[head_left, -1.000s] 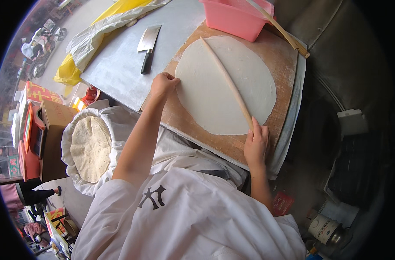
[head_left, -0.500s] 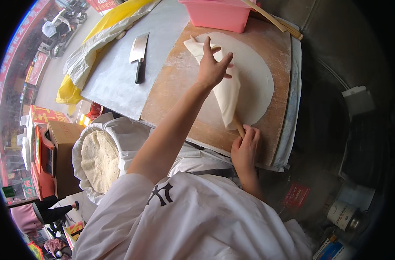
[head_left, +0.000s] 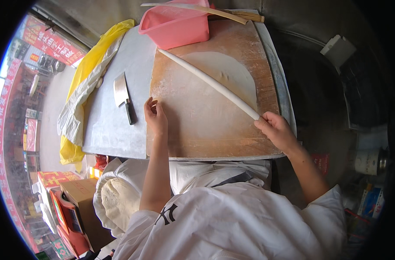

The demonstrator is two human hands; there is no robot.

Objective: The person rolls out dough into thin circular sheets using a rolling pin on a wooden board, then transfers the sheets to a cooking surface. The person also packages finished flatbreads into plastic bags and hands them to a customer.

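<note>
While the right grip (head_left: 277, 131) is wrapped round its near end, rolling pin (head_left: 209, 81) slants far-left over dough sheet (head_left: 241, 78) on wooden board (head_left: 197, 146); left grip (head_left: 157, 119) half-curled, seemingly empty, left of pin.

I'm watching the right hand (head_left: 279, 130) hiding the near end of the rolling pin (head_left: 212, 83); the white shirt (head_left: 232, 223), running out of view below, is covering part of the cloth-lined container (head_left: 99, 209).
</note>
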